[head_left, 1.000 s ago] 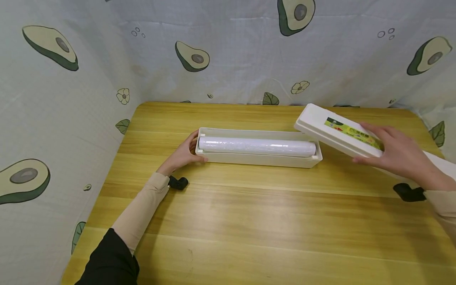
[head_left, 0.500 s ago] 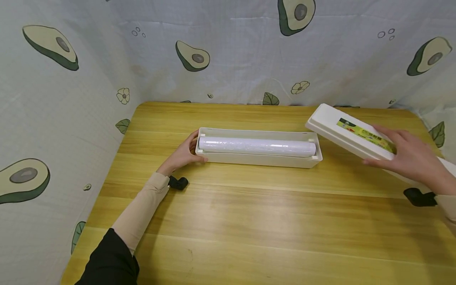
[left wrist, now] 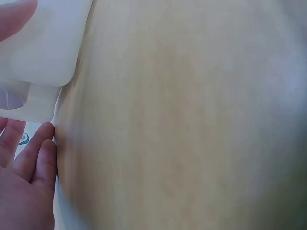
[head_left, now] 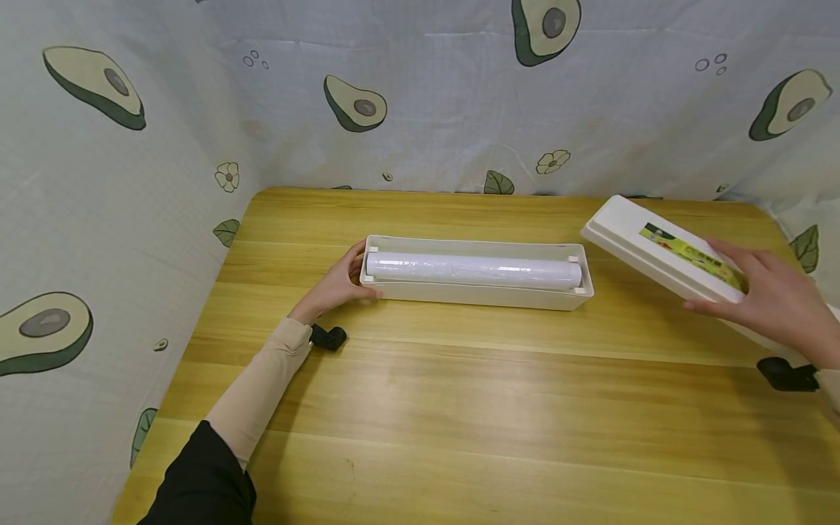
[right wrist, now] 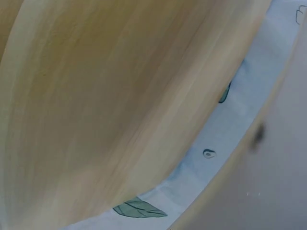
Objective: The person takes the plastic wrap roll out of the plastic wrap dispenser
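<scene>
A long white plastic box [head_left: 479, 294] lies on the table with its top uncovered. Inside it rests a shiny white roll [head_left: 472, 270] that looks like cling film. My left hand [head_left: 335, 289] grips the box's left end, thumb at the front and fingers behind; the left wrist view shows those fingers [left wrist: 45, 160] close to the box wall [left wrist: 43, 43]. At the right, my right hand [head_left: 777, 302] holds the white lid [head_left: 626, 227] slantwise, with a yellow-green label [head_left: 692, 255] on top. The lid's right end runs behind the hand and out of view.
The wooden table [head_left: 499, 408] reaches back to a hanging cloth [head_left: 446, 109] printed with avocados. A black wrist strap piece [head_left: 328, 337] sits by the left wrist, another [head_left: 786, 375] by the right. A blurred pale surface fills the right wrist view's lower right.
My right hand has carried the lid to the right and slightly toward me, away from the box's right end. The left hand and the box have stayed in place.
</scene>
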{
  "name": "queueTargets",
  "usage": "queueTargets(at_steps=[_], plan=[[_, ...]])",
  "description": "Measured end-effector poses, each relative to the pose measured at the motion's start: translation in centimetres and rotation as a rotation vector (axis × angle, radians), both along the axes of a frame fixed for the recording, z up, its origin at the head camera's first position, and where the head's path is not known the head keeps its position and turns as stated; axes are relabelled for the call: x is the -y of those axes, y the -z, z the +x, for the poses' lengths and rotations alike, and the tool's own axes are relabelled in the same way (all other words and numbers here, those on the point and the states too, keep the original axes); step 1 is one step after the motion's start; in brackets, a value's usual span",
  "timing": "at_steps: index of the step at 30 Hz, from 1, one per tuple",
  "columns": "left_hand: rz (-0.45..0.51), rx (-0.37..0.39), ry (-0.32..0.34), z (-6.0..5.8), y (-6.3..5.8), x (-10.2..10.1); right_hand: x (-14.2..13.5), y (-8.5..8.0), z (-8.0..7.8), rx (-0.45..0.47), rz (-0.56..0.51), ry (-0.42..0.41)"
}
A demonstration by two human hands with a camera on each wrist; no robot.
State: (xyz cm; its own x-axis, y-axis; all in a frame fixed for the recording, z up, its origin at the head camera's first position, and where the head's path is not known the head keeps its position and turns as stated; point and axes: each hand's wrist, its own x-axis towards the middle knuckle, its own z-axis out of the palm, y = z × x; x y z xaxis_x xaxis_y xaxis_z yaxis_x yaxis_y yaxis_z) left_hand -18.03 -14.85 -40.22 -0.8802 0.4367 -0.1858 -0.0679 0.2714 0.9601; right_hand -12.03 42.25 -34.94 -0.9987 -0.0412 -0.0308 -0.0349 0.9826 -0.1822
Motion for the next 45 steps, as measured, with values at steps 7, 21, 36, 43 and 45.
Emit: queueTargets(at_steps=[7,21,36,43,45], plan=[[0.003,-0.007,0.003,-0.1,0.0,0.0,-0.8,0.9,0.2,0.017,0.003,0.026],[0.015,-0.009,0.005,0.0,0.0,0.0,-2.4,3.1,0.3,0.077,0.025,0.091],[0.019,-0.004,-0.002,0.0,-0.1,0.0,-3.1,4.9,0.3,0.092,0.008,0.103],[0.012,-0.006,-0.002,0.0,-0.1,0.0,-2.8,5.0,0.5,0.097,0.009,0.089],[0.010,-0.009,-0.002,0.0,-0.2,0.0,-2.6,4.9,0.6,0.101,0.005,0.084]])
